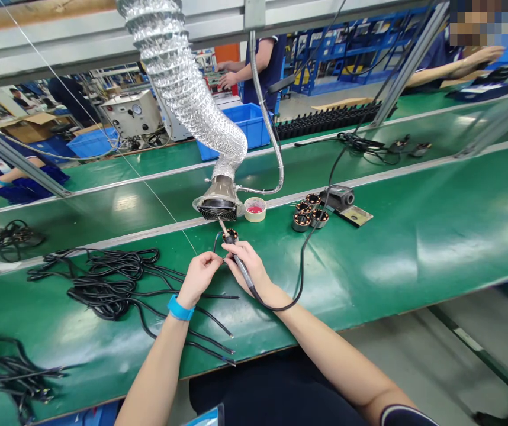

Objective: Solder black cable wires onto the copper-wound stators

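In my right hand (254, 269) is a soldering iron (242, 271), its tip pointing up and away toward the fume extractor. Just beyond my fingers a motor stator (231, 234) with copper windings stands on the green bench, partly hidden by the iron. My left hand (201, 273), with a blue band at the wrist, is closed in a pinch beside the right fingertips. Whatever it pinches is too small to make out. A short dark wire (215, 241) curves up next to the stator. Black power cables (116, 278) lie to the left, several stripped ends reaching under my left wrist.
A fume extractor hood (219, 198) hangs low over the work on a foil duct (192, 89). Beside it sits a tape roll (254, 210) with red material inside. Several stators (302, 222) and an iron stand (340, 198) are to the right. Co-workers stand beyond the conveyor.
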`<state>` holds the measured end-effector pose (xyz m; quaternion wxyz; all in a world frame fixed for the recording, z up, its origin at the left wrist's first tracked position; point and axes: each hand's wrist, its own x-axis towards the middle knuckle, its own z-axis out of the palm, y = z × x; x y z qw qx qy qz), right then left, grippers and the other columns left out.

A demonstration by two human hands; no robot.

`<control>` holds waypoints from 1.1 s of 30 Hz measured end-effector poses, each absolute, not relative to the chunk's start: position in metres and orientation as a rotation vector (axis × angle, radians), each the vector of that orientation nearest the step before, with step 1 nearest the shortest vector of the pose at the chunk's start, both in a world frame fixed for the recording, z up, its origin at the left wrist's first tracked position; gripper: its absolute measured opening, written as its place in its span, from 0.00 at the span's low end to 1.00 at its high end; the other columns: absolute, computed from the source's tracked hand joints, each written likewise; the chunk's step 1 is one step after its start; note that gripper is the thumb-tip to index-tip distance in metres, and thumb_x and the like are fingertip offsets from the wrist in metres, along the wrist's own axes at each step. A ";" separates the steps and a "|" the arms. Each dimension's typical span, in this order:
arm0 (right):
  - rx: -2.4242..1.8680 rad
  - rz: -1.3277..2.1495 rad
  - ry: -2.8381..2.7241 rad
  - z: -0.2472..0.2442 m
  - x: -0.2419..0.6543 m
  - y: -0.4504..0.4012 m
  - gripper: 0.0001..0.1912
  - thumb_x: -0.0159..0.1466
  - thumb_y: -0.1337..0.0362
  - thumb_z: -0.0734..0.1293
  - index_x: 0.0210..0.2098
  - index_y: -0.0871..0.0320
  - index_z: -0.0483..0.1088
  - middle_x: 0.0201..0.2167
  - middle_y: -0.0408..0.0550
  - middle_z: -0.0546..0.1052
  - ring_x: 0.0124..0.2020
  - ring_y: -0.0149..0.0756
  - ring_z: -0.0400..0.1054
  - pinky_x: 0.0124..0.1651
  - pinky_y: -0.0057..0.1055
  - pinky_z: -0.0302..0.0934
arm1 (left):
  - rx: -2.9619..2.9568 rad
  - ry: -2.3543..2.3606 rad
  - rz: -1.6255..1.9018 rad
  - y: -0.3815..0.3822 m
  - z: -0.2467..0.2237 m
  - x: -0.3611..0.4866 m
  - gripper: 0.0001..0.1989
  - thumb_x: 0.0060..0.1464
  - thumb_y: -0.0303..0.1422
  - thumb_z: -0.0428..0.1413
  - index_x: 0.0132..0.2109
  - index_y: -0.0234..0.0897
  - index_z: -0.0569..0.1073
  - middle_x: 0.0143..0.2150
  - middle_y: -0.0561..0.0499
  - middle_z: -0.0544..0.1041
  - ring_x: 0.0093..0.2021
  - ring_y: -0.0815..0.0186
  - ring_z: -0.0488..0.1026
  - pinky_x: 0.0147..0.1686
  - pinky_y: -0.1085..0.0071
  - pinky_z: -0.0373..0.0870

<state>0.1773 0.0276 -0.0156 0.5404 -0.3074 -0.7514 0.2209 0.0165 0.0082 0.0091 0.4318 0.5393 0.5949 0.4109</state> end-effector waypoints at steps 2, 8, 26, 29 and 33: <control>-0.698 0.554 -1.829 -0.021 0.175 0.030 0.21 0.68 0.71 0.61 0.59 0.53 0.66 0.47 0.51 0.68 0.43 0.32 0.72 0.50 0.32 0.68 | 1.347 1.454 1.018 0.008 0.010 0.016 0.14 0.52 0.42 0.58 0.30 0.35 0.73 0.20 0.57 0.64 0.22 0.71 0.57 0.25 0.73 0.54; -0.682 0.501 -1.852 -0.025 0.171 0.032 0.22 0.67 0.73 0.60 0.59 0.51 0.65 0.45 0.48 0.67 0.45 0.33 0.70 0.51 0.32 0.68 | 1.363 1.378 1.004 0.006 0.015 0.013 0.15 0.55 0.44 0.57 0.33 0.35 0.72 0.22 0.57 0.64 0.21 0.72 0.56 0.23 0.73 0.52; -0.700 0.557 -1.842 -0.024 0.174 0.025 0.22 0.62 0.75 0.61 0.53 0.53 0.68 0.42 0.48 0.67 0.39 0.33 0.69 0.46 0.30 0.68 | 1.292 1.256 0.822 0.009 0.012 0.003 0.18 0.52 0.46 0.60 0.34 0.34 0.70 0.23 0.58 0.62 0.19 0.76 0.54 0.20 0.76 0.48; -0.717 0.526 -1.902 -0.026 0.173 0.024 0.22 0.63 0.74 0.61 0.54 0.51 0.67 0.43 0.48 0.67 0.40 0.33 0.69 0.46 0.29 0.68 | 1.266 1.290 0.848 0.011 0.010 0.005 0.20 0.51 0.48 0.60 0.30 0.34 0.68 0.22 0.58 0.62 0.19 0.76 0.53 0.20 0.76 0.47; -0.710 0.492 -1.867 -0.020 0.174 0.023 0.21 0.63 0.74 0.61 0.55 0.54 0.68 0.43 0.50 0.68 0.41 0.33 0.70 0.46 0.31 0.68 | 1.260 1.346 0.863 0.012 0.009 0.005 0.19 0.49 0.48 0.59 0.30 0.34 0.70 0.23 0.57 0.63 0.19 0.76 0.53 0.19 0.76 0.46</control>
